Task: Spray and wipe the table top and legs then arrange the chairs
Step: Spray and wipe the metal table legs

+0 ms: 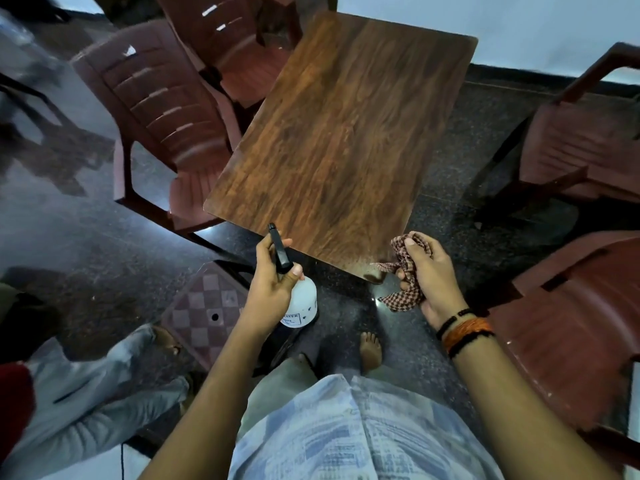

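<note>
A brown wood-grain table top (346, 133) stretches away from me. At its near edge my left hand (272, 271) grips a white spray bottle (303, 303) by its black trigger head, nozzle aimed at the table. My right hand (429, 271) holds a bunched red-and-white checked cloth (405, 271) over the table's near right corner. Maroon plastic chairs stand around the table: one at the left (156, 116), one at the far left (235, 46), one at the far right (571, 143) and one at the near right (581, 323).
A dark polished stone floor (86, 237) surrounds the table. A seated person's grey-trousered legs (86, 393) reach in at the lower left, close to a checked stool seat (207, 313) beside my left arm. My bare feet (370, 351) stand just before the table.
</note>
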Demonstrator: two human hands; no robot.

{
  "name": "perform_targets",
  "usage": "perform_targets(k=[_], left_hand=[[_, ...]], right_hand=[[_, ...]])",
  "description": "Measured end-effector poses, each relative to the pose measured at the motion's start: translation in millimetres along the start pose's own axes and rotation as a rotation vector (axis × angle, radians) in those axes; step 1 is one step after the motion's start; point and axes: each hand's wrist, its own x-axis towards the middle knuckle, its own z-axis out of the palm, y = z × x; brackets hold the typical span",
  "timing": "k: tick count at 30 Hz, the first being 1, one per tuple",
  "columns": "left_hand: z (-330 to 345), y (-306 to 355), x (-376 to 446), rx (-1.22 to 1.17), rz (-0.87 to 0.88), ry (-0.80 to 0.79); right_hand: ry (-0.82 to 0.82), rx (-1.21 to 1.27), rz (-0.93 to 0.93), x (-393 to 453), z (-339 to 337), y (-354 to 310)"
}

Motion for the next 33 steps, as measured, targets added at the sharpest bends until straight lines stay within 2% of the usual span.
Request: perform_targets(k=[5, 13, 16, 20, 23, 29, 31, 33], left_hand=[[1.2, -14.1, 10.4, -0.045, 0.032, -0.106], [46.3, -52.5, 18.2, -0.035, 0.097, -0.433], [85.6, -70.2, 13.3, 0.014, 0.141, -0.542], [174.7, -95.0, 16.5, 0.035, 0.247, -0.714], [246.3, -116.0, 22.6, 0.022, 0.241, -0.800], [366.4, -194.7, 50.4, 0.045, 0.238, -0.850], [385.9, -226.6, 70.5, 0.034, 0.163, -0.801], [400.9, -264.0, 92.7, 0.046, 0.173, -0.757]], right_hand=[[0.067, 0.036, -0.035, -12.8, 8.7, 10.3], [0.282, 0.157, -0.111, -8.8, -31.0, 69.1], [0.328, 0.209, -0.120, 9.0, -59.0, 94.4], [0.354, 0.258, -0.142, 53.3, -111.6, 134.6], [0.339, 0.249, -0.191, 93.0, -150.7, 156.0], [0.343, -0.014, -0.324, 192.9, -230.8, 202.1], [0.341, -0.021, -0.333, 222.9, -240.1, 217.6], [0.297, 0.033, -0.333, 257.9, -244.2, 234.9]])
